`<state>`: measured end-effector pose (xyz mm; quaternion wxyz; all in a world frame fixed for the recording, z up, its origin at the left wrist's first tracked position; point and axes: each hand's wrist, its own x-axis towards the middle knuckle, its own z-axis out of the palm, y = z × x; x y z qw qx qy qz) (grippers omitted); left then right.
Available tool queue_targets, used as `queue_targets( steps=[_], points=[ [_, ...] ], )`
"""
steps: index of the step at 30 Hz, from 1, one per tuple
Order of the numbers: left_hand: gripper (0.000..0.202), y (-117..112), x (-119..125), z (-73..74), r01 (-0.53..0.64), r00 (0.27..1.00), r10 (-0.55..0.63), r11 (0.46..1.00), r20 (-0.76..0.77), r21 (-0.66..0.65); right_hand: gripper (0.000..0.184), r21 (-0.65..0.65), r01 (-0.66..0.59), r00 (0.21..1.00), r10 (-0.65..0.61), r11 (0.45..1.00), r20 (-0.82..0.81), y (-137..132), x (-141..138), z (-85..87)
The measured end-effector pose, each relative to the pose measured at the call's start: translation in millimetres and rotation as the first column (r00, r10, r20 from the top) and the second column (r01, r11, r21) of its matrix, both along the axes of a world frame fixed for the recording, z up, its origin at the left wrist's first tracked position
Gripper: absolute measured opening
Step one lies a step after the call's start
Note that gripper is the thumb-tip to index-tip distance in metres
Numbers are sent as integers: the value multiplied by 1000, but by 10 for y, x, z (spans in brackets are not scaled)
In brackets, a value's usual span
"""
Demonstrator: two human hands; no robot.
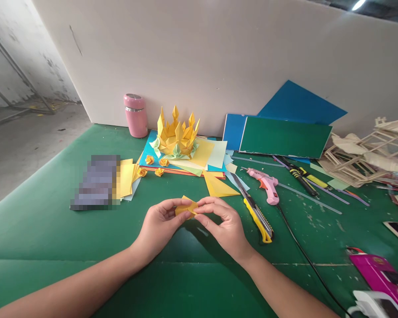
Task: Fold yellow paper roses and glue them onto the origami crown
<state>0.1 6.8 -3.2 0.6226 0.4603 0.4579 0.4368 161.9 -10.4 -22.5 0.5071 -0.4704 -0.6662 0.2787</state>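
Observation:
My left hand and my right hand meet over the green table, both pinched on one small folded piece of orange-yellow paper. The paper is held just above the table surface, partly hidden by my fingertips. Behind it lies a loose yellow paper triangle. Further back stands a large yellow origami crown-like flower on a stack of coloured sheets, with several small orange paper roses in front of it.
A yellow utility knife lies right of my right hand. Beyond it are a pink glue gun with a black cord, a screwdriver, blue and green boards, wooden stick models, a pink flask, yellow sheets.

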Motion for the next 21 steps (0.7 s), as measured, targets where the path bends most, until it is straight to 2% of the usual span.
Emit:
queue_targets(
  steps=[4, 13, 21],
  points=[
    [28, -11, -9, -12, -21, 1000, 22, 999, -19, 27, 7, -25, 4, 1000, -5, 1000, -23, -2, -8, 8],
    [19, -25, 6, -14, -22, 1000, 23, 998, -21, 51, 15, -229, 11, 986, -49, 973, -158, -4, -27, -5],
    [13, -49, 5, 6, 5, 999, 0, 993, -46, 118, 12, -241, -24, 974, -31, 970, -223, -4, -32, -20]
  ],
)
